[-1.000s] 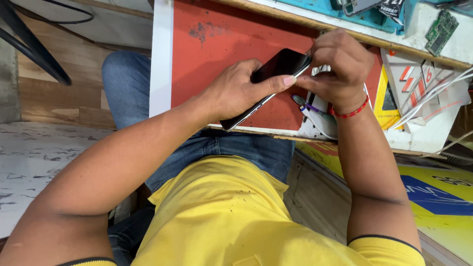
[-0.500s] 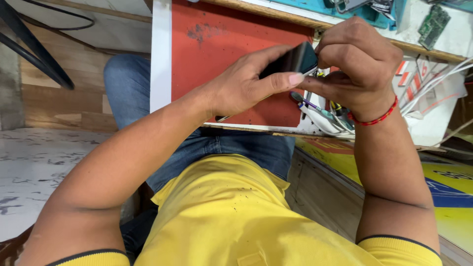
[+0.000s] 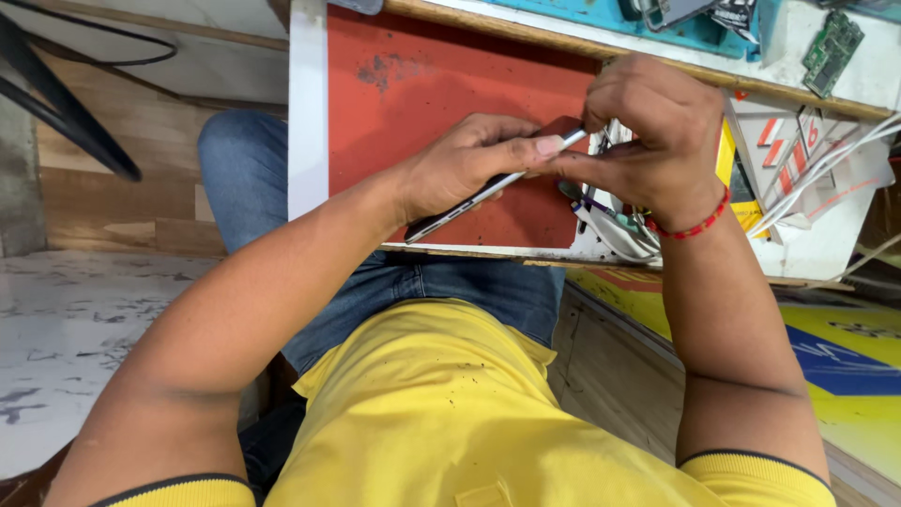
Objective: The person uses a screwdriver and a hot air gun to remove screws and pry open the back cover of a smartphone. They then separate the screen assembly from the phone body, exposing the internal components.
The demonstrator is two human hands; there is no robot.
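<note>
My left hand (image 3: 469, 164) grips a slim dark smartphone (image 3: 469, 199) above the red mat (image 3: 441, 89), tilted so that its thin edge faces me. My right hand (image 3: 648, 131), with a red thread bracelet at the wrist, pinches the phone's upper end with fingers curled tight. The phone's screen is hidden behind my left fingers.
A white-edged workbench (image 3: 307, 103) carries the red mat. White cables and tools (image 3: 615, 230) lie at the bench's front right. A green circuit board (image 3: 831, 52) and a teal tray (image 3: 601, 19) sit at the back. Tiled floor is at left.
The phone has turned from screen-up to edge-on, and both hands have lifted it slightly toward the back of the bench. My right hand now closes over its top end.
</note>
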